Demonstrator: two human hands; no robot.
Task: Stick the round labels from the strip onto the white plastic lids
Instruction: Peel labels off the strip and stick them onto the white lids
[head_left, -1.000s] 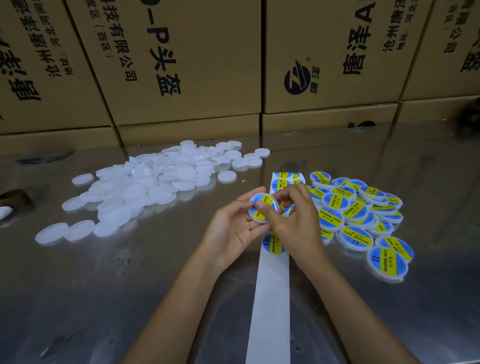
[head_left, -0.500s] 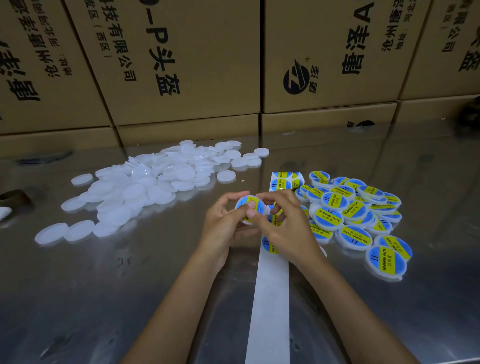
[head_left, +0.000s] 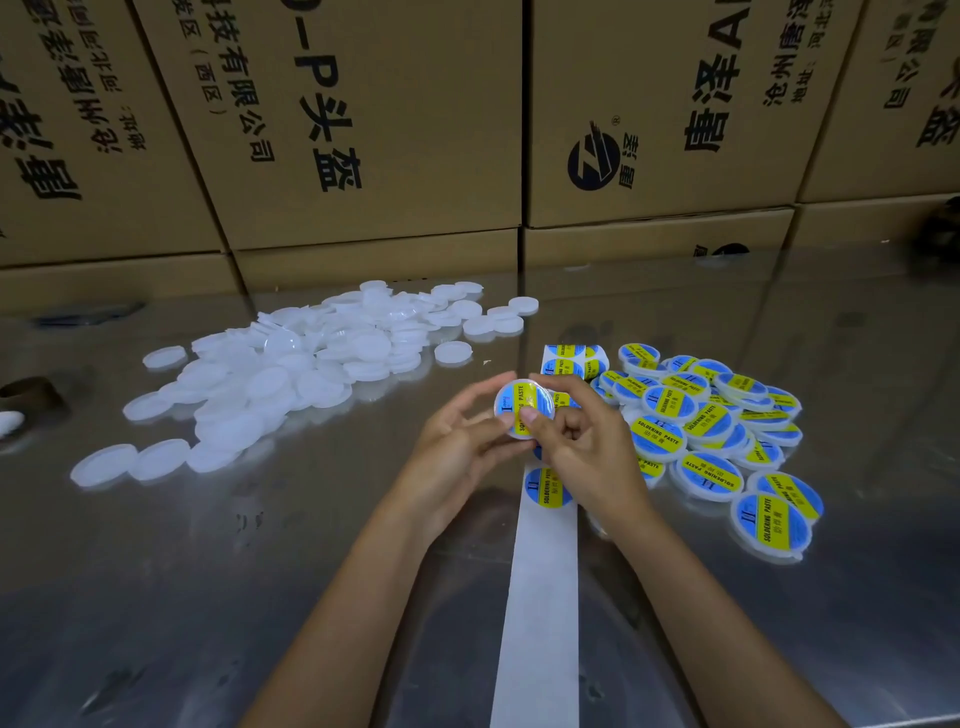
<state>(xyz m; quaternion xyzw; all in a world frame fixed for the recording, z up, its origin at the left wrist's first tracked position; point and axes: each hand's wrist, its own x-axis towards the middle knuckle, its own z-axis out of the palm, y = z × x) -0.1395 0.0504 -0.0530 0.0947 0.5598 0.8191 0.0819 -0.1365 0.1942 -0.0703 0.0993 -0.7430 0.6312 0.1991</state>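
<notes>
Lid in hand: white plastic lid (head_left: 523, 409) is up off the tabletop (head_left: 311, 545), just above the far part of the label strip (head_left: 545, 597).
Label on it: a blue and yellow round label (head_left: 522, 402) now lies flat on the lid. A second ago the hands were closer together over it, and now the face of the lid shows more.
Left hand: left hand (head_left: 457, 452) holds the lid by its edge, fingers curled round it.
Right hand: right hand (head_left: 587, 447) pinches the lid too, with the thumb (head_left: 530, 415) pressing on the label's near edge.
What changed: the lid has come up a little and tipped toward the camera, and the right fingers have slid off most of the label.
What it means: I think the sticking is nearly done for this lid, and only a last rub is left.
Next label: one more label (head_left: 545, 486) waits on the strip, just under the hands.
Done pile: labelled lids (head_left: 711, 426) lie right of the strip.
Blank pile: plain white lids (head_left: 291, 374) lie left of the strip, so a lot of work is left.
</notes>
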